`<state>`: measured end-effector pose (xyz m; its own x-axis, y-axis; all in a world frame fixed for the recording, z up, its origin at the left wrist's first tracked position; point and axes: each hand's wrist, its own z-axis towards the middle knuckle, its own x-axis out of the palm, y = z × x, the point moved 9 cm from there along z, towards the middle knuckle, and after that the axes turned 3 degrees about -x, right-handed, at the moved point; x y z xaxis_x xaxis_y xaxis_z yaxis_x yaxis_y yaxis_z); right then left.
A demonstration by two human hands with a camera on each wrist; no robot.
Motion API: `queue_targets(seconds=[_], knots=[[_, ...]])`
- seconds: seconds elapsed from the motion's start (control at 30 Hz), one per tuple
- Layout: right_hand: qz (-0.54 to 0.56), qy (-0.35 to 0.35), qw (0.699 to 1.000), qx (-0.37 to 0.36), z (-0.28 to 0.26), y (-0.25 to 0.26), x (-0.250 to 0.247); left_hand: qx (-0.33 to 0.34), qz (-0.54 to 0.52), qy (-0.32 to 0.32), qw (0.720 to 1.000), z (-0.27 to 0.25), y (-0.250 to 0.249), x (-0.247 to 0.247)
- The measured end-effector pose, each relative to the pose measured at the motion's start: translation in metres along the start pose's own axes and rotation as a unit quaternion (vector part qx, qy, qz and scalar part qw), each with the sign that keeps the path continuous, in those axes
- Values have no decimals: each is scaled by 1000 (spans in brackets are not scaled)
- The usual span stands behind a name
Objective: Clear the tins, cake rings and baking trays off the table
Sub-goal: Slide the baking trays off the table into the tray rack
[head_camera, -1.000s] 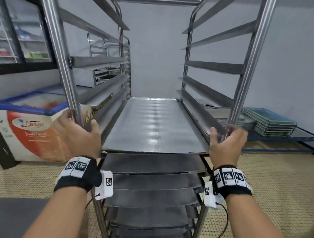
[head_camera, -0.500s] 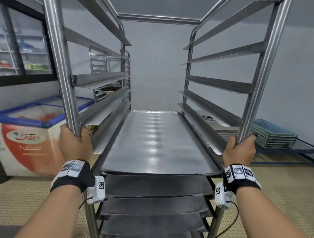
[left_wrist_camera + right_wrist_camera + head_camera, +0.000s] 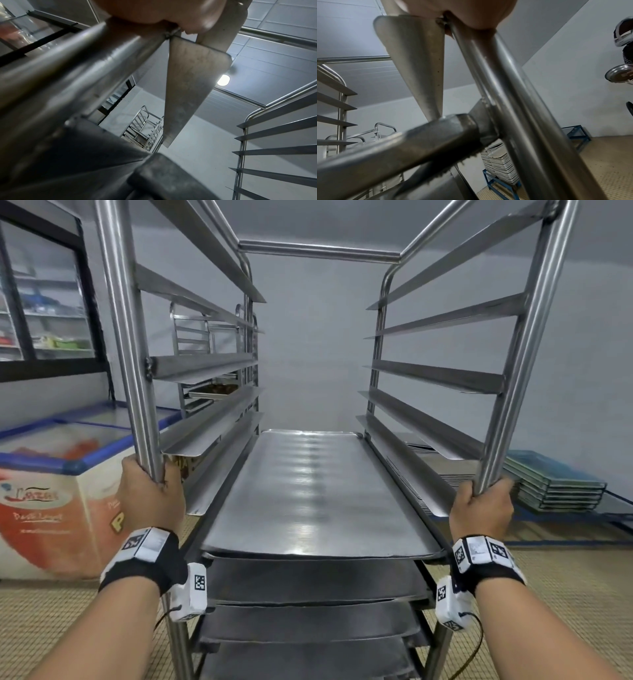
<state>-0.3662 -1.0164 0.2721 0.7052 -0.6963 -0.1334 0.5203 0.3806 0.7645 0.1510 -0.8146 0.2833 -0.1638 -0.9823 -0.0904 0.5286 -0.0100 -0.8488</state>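
A tall steel tray rack (image 3: 513, 344) stands right in front of me. Its top loaded baking tray (image 3: 315, 494) is flat and shiny, with several more trays (image 3: 308, 587) slotted beneath it. My left hand (image 3: 150, 494) grips the rack's front left post (image 3: 126, 354), also seen close up as the left post (image 3: 82, 65) in the left wrist view. My right hand (image 3: 479, 508) grips the front right post (image 3: 520, 364), the same right post (image 3: 496, 83) filling the right wrist view. The upper rails of the rack hold nothing.
A chest freezer (image 3: 51, 491) with a red logo stands at the left. A second rack (image 3: 205, 364) sits behind it. Stacked trays (image 3: 555, 487) rest on a low blue stand (image 3: 501, 182) at the right. A glass-door cabinet (image 3: 44, 302) is at far left.
Both hands went from reaching around the posts to gripping them firmly. The rack has come closer and my view has tilted upward, showing its top bar.
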Motion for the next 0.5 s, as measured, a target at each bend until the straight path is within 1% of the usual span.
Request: queue_targets(seconds=[0.37,0.5], knots=[[38,5,999,-2,42,-17,80,21,25,-15,999,42,22,91],[34,14,999,-8,59,-25,112,27,23,-18,999,58,26,123]])
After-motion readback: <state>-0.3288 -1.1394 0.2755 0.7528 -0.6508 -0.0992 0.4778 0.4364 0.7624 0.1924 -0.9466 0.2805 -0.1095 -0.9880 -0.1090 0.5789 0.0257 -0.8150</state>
